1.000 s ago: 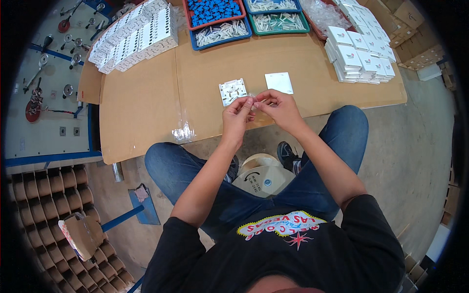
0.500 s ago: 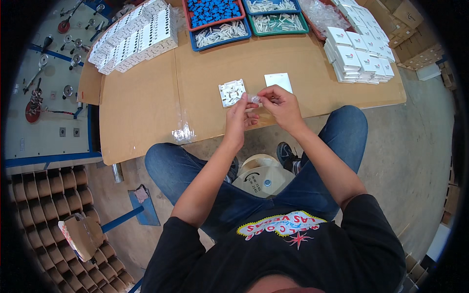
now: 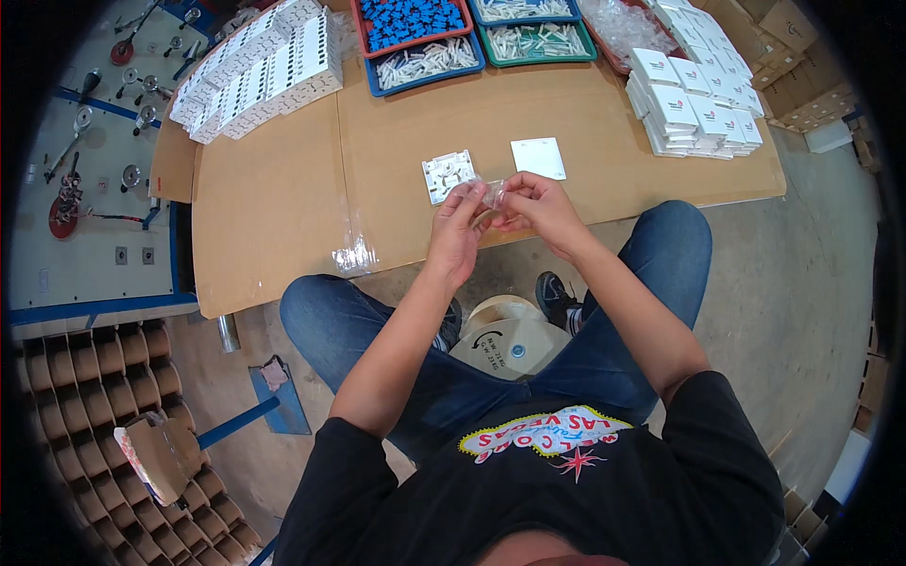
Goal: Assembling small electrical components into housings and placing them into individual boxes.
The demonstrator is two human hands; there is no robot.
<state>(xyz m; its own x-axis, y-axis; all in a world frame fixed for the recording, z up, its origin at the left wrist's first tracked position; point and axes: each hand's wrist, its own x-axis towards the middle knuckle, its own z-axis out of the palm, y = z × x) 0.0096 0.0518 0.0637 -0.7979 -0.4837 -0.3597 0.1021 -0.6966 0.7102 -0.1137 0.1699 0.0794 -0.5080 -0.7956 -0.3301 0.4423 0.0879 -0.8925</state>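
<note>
Both hands pinch one small clear bag over the counter's near edge.
Left hand (image 3: pixel 456 231) and right hand (image 3: pixel 540 209) have fingers clamped on the clear bag (image 3: pixel 494 193), just above the white plate (image 3: pixel 448 175) on the cardboard counter (image 3: pixel 283 189).

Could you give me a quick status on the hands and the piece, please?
Left hand and right hand pinching small clear bag. White plate just beyond on cardboard. Nothing in the way.

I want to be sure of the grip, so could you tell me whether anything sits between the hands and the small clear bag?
Nothing visible does: the left hand and right hand pinch the small clear bag directly between them, above the cardboard sheet.
</note>
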